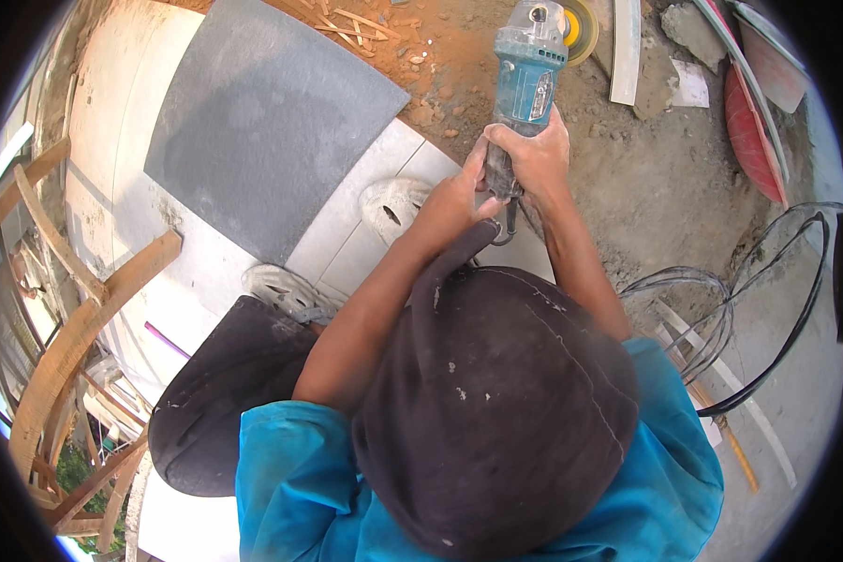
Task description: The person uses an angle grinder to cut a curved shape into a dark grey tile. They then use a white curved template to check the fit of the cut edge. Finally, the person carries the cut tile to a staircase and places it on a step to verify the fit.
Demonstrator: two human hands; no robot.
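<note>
Left hand [457, 192] and right hand [539, 159] have a closed grip on the grinder [525, 89], upper centre, undersides hidden, though dusty fingers could let it slip or slack cord [510, 225] could snag.

Grinder [525, 89]: gear head [532, 26] cropped by the upper view edge; grip [501, 171] partly covered by left hand [452, 195] and right hand [540, 157]. Disc [585, 33]: top cropped. Cable [510, 222]: lower run behind dark trousers [496, 403]. Grey slab [272, 126]: far corner cropped.
</note>
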